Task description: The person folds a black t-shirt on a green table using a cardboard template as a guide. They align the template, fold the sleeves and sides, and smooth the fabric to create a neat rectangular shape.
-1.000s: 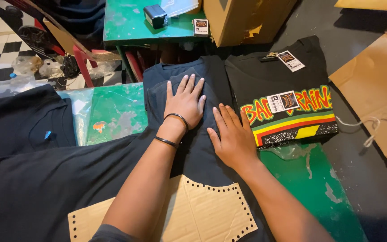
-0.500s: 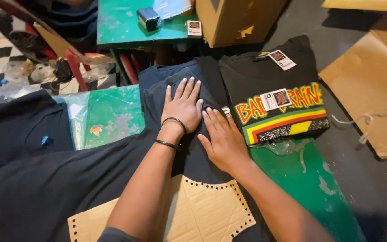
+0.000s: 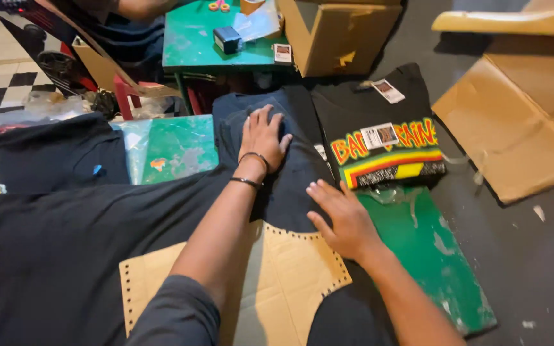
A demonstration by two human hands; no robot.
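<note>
A black t-shirt (image 3: 65,237) lies spread over a green board (image 3: 431,256), partly folded, with a tan cardboard sheet with punched edges (image 3: 290,282) on top of it. My left hand (image 3: 261,138) rests flat, fingers apart, on the folded upper part of the shirt; two dark bands circle that wrist. My right hand (image 3: 344,218) lies flat on the shirt's right side, just beside the cardboard's upper right corner. Neither hand grips anything.
A folded black shirt with a bright striped print and paper tags (image 3: 386,147) lies to the right. Another black garment (image 3: 52,157) lies left. A green low table (image 3: 222,41) with a small dark box, a cardboard box (image 3: 335,32) and flat cardboard (image 3: 514,134) stand around.
My right hand has slid down and back toward me along the shirt, to beside the cardboard. My left hand stays pressed on the folded part. The view has shifted slightly.
</note>
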